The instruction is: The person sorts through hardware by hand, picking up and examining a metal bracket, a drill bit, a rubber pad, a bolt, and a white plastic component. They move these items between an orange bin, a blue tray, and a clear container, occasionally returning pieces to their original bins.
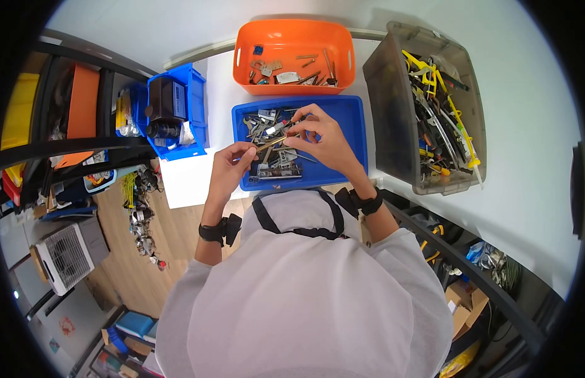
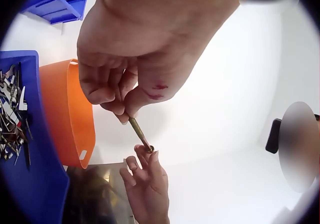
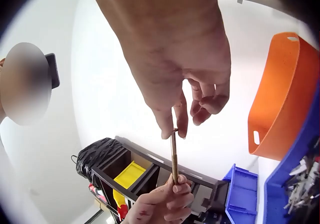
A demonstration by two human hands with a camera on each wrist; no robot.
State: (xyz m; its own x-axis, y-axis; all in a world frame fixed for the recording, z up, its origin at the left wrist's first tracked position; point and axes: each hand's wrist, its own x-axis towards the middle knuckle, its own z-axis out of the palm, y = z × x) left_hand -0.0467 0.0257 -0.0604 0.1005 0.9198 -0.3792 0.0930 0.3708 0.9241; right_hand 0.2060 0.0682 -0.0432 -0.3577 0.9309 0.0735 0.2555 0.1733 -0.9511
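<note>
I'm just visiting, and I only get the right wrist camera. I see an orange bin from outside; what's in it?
Observer: The head view shows loose metal parts and a small dark blue piece inside the orange bin.
Operator: And what are the hands working above?
Observer: From the head camera, the left hand and right hand hold a thin brass-coloured rod over a blue tray of jumbled metal pieces.
Operator: Anything to the person's right?
Observer: Yes, a translucent grey bin heaped with assorted items, some of them bright yellow. I can't identify them all.
</note>
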